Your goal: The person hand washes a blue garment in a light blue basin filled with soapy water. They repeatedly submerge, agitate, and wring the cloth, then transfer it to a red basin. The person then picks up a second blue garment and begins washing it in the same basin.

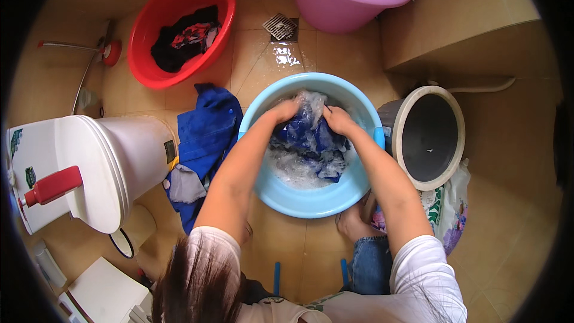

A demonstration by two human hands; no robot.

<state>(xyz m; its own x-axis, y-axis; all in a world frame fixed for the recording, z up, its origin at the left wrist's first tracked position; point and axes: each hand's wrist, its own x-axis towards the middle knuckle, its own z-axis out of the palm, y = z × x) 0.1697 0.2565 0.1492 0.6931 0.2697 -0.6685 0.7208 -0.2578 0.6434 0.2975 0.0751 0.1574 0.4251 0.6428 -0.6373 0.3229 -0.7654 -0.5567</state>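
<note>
A light-blue plastic basin (309, 208) stands on the tiled floor in front of me, holding sudsy water and a wet dark-blue garment (301, 131). My left hand (287, 110) grips the garment's far left part, its fingertips partly hidden by foam. On the other side, my right hand (337, 120) clasps the same cloth near its far right part. White foam covers some of the fabric between both hands. Much of the garment's near end lies in the suds.
A blue garment with a grey patch (208, 121) lies left of the basin. Beyond it stand a red basin (139, 54) with dark clothes, a floor drain (280, 27) and a purple tub (336, 9). A toilet (112, 157) is left; a grey bin (430, 134) stands right.
</note>
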